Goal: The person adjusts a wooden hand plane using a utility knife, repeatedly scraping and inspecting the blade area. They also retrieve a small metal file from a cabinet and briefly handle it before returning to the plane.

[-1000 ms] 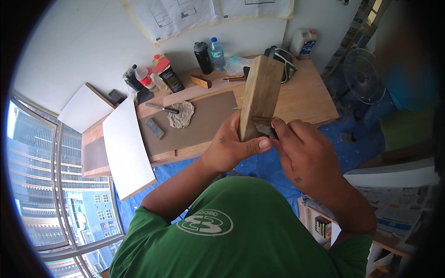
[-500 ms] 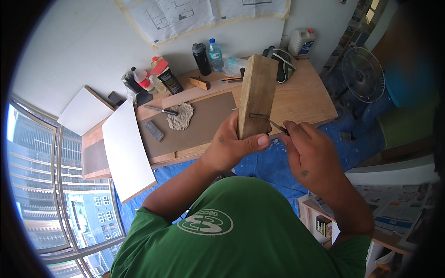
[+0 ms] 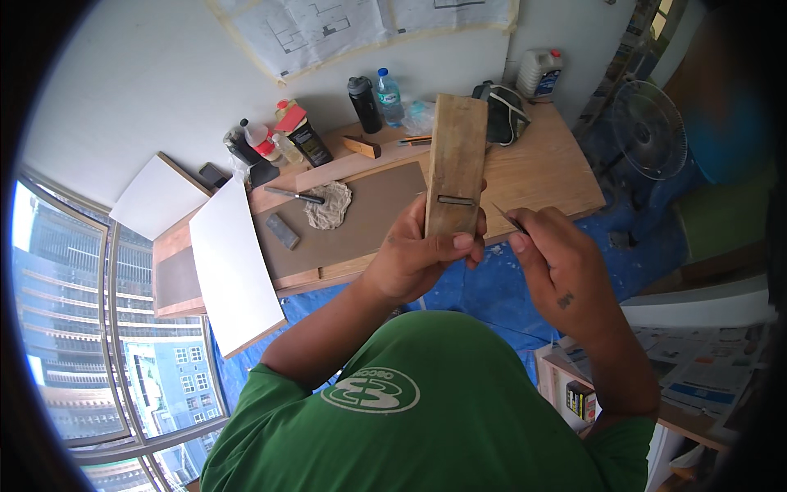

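Raised off the counter (image 3: 537,176), a slotted wooden block (image 3: 458,152) is clasped by the left grip (image 3: 410,256); the right grip (image 3: 564,261), at the counter's near side, pinches a thin dark tool (image 3: 514,222)

matt, worn wooden block (image 3: 457,152), rough crumpled cloth rag (image 3: 331,210), smooth white board (image 3: 234,262), clear plastic bottle (image 3: 389,98)

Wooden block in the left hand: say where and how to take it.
Pinch the wooden block by the long edges of its upper part, probably best from the far side. That end is free, while the left hand wraps the lower end. The right hand holds a pointed tool to the right, so don't approach there.
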{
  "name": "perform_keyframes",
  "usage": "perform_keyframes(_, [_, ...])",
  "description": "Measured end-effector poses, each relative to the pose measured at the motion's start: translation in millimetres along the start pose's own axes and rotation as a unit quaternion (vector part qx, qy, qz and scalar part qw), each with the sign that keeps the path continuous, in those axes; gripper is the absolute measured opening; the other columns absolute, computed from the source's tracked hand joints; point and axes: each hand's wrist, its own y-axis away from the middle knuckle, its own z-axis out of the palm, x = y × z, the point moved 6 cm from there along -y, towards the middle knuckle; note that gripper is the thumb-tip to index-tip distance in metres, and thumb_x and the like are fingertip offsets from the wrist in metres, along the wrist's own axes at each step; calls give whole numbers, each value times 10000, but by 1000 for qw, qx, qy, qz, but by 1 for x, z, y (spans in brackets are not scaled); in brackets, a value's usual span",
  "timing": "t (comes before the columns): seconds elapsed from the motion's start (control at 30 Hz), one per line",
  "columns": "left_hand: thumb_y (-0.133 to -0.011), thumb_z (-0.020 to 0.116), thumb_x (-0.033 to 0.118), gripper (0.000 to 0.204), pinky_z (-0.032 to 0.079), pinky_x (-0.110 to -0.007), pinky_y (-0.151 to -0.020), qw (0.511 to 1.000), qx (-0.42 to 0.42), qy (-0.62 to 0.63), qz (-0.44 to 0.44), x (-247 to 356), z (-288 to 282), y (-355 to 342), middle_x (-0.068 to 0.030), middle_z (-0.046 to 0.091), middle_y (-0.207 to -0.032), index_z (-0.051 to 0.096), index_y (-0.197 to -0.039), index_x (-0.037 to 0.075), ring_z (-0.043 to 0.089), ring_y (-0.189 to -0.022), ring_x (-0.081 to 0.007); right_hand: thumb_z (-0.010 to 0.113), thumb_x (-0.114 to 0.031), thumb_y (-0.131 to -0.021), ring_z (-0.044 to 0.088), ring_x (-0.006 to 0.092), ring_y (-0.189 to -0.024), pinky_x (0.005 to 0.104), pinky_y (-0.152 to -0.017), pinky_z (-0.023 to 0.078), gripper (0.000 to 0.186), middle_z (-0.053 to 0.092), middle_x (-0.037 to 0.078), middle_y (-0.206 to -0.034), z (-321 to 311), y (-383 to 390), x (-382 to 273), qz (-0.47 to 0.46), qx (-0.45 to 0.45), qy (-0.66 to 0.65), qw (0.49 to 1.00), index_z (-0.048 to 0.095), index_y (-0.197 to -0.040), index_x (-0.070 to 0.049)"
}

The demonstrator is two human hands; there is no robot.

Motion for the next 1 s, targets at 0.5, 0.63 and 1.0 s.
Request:
perform_keyframes(0.5, [-850,877,270,717,524,-309,-898,988,34,-142,46,5,0,7,-72,639,-1158,479,-1379,-7,621,-1037,-147,668,22,-845,652,287,-813,401,-690,538,410,615,122,-935,5,2,-26,-128,-39,99,986,679,-1251,-30])
perform_keyframes(0.63, [-884,852,224,538,522,-309,-920,982,31,-175,60,11,4,9,-65,666,-1117,558,-1262,-19,620,-1035,-132,686,-61,-831,614,245,-801,380,-673,529,441,569,93,-933,7,2,-28,-159,-27,124,979,679,-1272,-53])
perform_keyframes(1.0, [-923,819,232,418,535,-278,-834,981,44,-179,54,9,2,11,-49,669,-1031,579,-1175,1,628,-945,-110,681,-73,-840,602,244,-793,380,-669,521,450,571,102,-958,7,1,-31,-168,-28,147,974,673,-1289,-50])
